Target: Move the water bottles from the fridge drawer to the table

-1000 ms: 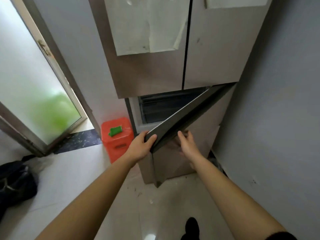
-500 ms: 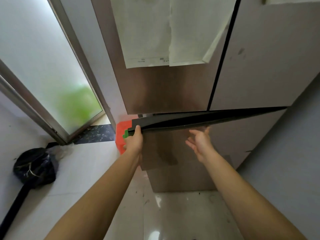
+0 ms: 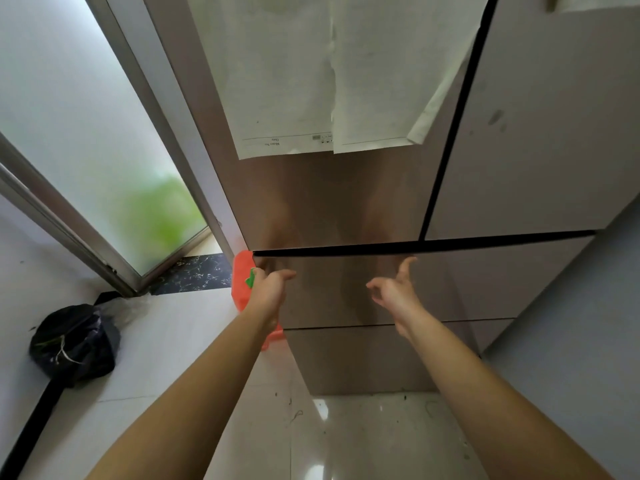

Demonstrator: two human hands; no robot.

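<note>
Directly ahead of the person stands the fridge [image 3: 311, 202], its two upper doors meeting at a dark vertical seam, with sheets of paper [image 3: 287, 81] hanging on the left one. Below a dark horizontal seam, the front of the fridge drawer [image 3: 485, 278] sits flush with the cabinet. It is closed, so the water bottles are hidden from view. Both bare arms reach toward this front. The left hand [image 3: 272, 289] hovers at the panel's left edge with its fingers loosely curled and nothing in them; whether the fingertips touch the surface cannot be told. The right hand [image 3: 393, 291] is held before the middle of the panel, relaxed and empty, with the thumb raised and the fingers slightly bent. An orange bin [image 3: 240, 289] with a green piece [image 3: 250, 277] on top stands just beside the fridge, partly behind the left hand. Farther left are a frosted glass door [image 3: 86, 150] and a black bag [image 3: 74, 341] lying on the pale tiled floor [image 3: 381, 438].
</note>
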